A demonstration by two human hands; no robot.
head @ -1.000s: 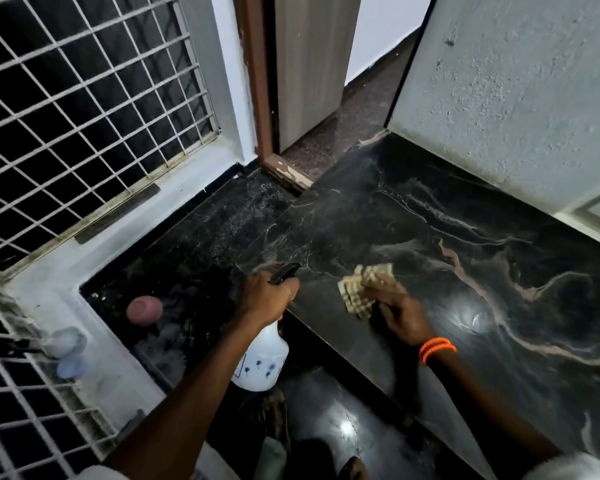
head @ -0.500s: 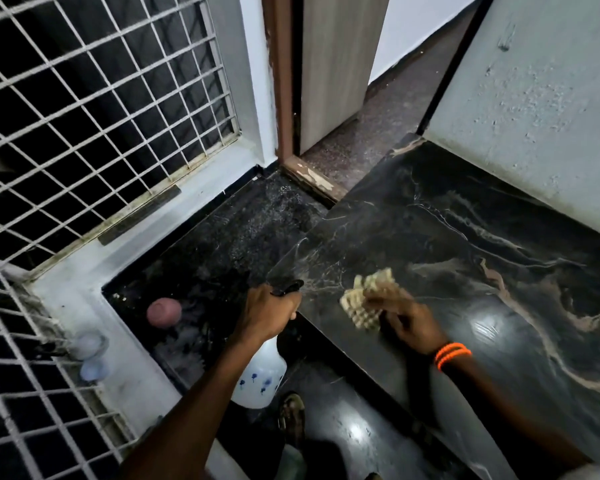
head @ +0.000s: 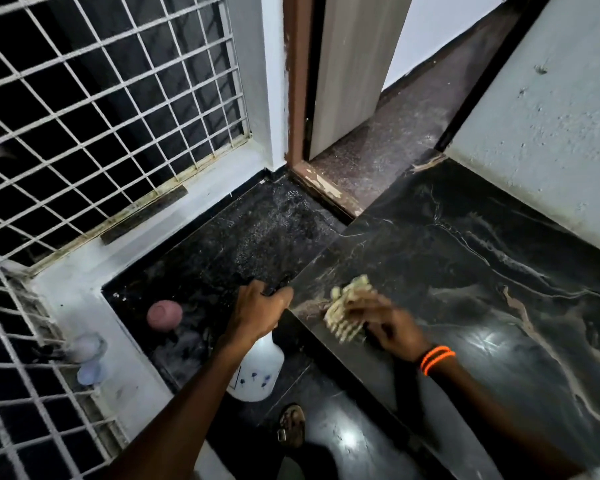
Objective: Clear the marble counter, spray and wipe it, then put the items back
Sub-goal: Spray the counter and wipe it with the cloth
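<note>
The black marble counter (head: pixel 482 271) with pale veins fills the right half of the view. My right hand (head: pixel 388 323), with orange bands at the wrist, presses a pale checked cloth (head: pixel 343 313) onto the counter near its left front corner; hand and cloth are blurred. My left hand (head: pixel 260 311) grips the black trigger head of a white spray bottle (head: pixel 257 372), which hangs just off the counter's left edge, over the floor.
A pink round pot (head: pixel 163 315) sits on the dark floor at the left. Two pale small containers (head: pixel 87 355) rest on the white ledge by the window grille (head: pixel 84 116). A door (head: pixel 354 64) stands ajar behind. A sandalled foot (head: pixel 291 424) shows below.
My right hand and the cloth have slid a little toward the counter's front edge. The view has shifted, showing more of the left side. My left hand still holds the bottle.
</note>
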